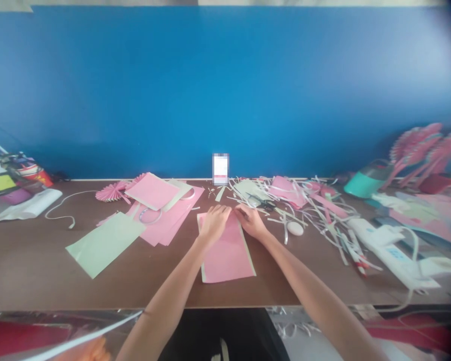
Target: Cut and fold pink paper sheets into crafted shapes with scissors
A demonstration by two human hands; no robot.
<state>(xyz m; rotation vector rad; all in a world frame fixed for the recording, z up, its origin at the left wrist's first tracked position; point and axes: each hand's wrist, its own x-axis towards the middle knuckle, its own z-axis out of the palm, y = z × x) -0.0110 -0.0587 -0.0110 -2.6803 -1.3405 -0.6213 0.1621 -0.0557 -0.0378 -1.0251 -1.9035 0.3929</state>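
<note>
Forearms: both bare forearms are reaching forward from the bottom of the view, over a person's black clothing [225, 336].

Left hand [213, 224]: it's pressing down on the top edge of a pink paper sheet [227, 253], fingers close together and palm down, no clear pinch.

Right hand [251, 222]: it's resting on the sheet's top right corner with the fingers bunched together; can't tell if it's pinching the paper or just pressing.

Sheet: it's lying flat on the brown tabletop [33, 260] between the hands and the table's front edge, with a pale green sheet [250, 265] showing along its right side.

Right of the hands: black-handled scissors [261, 202] are sitting in a messy heap of paper strips [315, 210], and a white oval object [295, 228] is lying just beside it.

Left of the hands: loose pink sheets [152, 191] are overlapping near a pink paper fan [113, 191], and a mint green sheet [105, 244] is lying closer in.

Back and sides: a blurred phone [220, 169] is standing against a blue wall [225, 85], a teal container [368, 179] is sitting far right, and a stuffed bag [11, 175] is slumping far left.
</note>
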